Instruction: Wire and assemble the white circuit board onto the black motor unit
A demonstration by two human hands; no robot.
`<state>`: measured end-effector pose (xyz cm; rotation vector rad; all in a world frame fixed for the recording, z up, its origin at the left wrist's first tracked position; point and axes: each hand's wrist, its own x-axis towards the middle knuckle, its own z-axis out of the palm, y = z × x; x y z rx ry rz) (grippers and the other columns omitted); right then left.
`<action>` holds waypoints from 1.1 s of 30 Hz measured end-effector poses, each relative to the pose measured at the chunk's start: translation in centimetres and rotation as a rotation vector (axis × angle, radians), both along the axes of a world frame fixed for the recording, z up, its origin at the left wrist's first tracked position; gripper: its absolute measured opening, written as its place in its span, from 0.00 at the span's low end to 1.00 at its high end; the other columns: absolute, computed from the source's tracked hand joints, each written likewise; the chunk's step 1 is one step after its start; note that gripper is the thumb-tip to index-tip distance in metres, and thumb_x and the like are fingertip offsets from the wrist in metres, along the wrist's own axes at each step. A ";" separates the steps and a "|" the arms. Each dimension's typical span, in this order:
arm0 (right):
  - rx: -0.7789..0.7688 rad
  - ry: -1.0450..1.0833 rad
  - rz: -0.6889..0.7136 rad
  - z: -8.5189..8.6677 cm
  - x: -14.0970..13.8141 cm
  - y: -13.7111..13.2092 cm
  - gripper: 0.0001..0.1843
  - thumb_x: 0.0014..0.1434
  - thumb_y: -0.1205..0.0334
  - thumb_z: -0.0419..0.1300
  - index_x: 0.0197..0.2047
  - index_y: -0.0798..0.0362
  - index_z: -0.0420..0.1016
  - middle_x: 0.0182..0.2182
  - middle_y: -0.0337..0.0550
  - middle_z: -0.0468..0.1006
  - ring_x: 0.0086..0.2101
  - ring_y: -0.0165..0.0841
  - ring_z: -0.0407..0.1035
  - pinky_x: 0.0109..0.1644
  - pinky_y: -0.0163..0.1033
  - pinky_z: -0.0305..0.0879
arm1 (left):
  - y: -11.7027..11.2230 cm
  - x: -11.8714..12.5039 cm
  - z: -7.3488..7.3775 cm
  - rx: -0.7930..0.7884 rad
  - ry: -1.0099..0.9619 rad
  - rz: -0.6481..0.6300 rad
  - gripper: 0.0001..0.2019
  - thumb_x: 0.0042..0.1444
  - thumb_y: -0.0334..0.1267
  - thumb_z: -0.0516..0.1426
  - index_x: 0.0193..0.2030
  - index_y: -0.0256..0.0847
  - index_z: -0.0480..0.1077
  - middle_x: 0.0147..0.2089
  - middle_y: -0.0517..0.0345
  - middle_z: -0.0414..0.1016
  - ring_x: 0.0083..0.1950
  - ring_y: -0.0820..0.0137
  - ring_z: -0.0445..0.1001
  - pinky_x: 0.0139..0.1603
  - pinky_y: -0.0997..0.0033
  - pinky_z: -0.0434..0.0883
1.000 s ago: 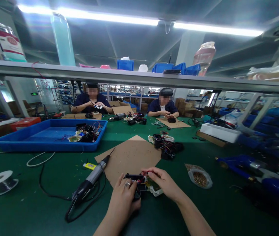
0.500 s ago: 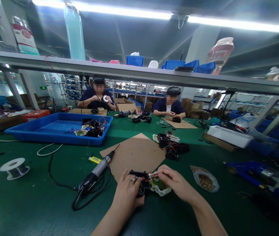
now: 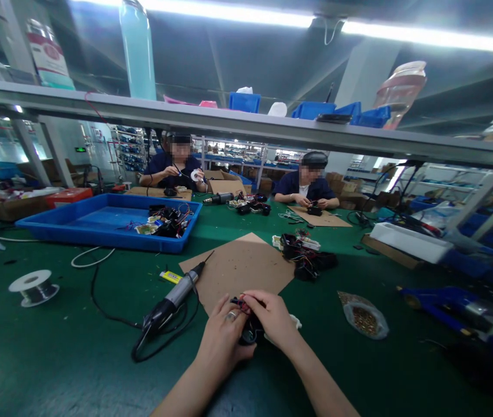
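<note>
My left hand, with a ring on one finger, is closed around a small black electronic part with red wires low in the middle of the view. My right hand lies over the same part from the right, fingers curled and pinching at the red wires on its top. A white piece peeks out from under my right hand. Both hands sit at the near edge of a brown cardboard sheet. A soldering iron with a black cable lies just left of my left hand.
A blue tray with wired parts stands at the back left. A solder spool lies at far left, a yellow item by the iron. A pile of black parts and a bag of screws lie right. Two people work opposite.
My right hand has moved left, from the white and green piece onto the top of the black part beside my left hand. The view has shifted slightly.
</note>
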<state>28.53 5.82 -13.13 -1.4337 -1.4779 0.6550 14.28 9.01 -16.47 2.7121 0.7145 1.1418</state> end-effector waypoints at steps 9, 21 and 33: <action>0.048 -0.289 -0.092 -0.8 0.0 -0.3 0.11 0.61 0.59 0.51 0.35 0.56 0.71 0.32 0.44 0.72 0.36 0.33 0.65 0.40 0.36 0.57 | 0.2 -0.1 0.5 -0.178 -0.022 0.010 0.41 0.29 0.33 0.66 0.53 0.36 0.54 0.40 0.54 0.74 0.46 0.61 0.72 0.56 0.51 0.62; -0.178 -0.207 -0.032 -0.5 1.4 0.4 0.07 0.52 0.63 0.59 0.32 0.55 0.77 0.25 0.40 0.70 0.28 0.30 0.64 0.32 0.33 0.55 | 0.5 -0.5 0.3 -0.143 0.002 0.038 0.31 0.28 0.41 0.68 0.44 0.37 0.71 0.44 0.50 0.73 0.48 0.59 0.71 0.59 0.47 0.59; -0.182 -0.298 -0.063 1.4 2.4 -2.7 0.06 0.52 0.67 0.59 0.32 0.53 0.79 0.30 0.41 0.73 0.32 0.31 0.68 0.36 0.34 0.60 | 0.5 -0.1 0.5 -0.016 -0.078 0.020 0.26 0.30 0.42 0.68 0.39 0.34 0.73 0.34 0.51 0.75 0.44 0.59 0.72 0.58 0.47 0.60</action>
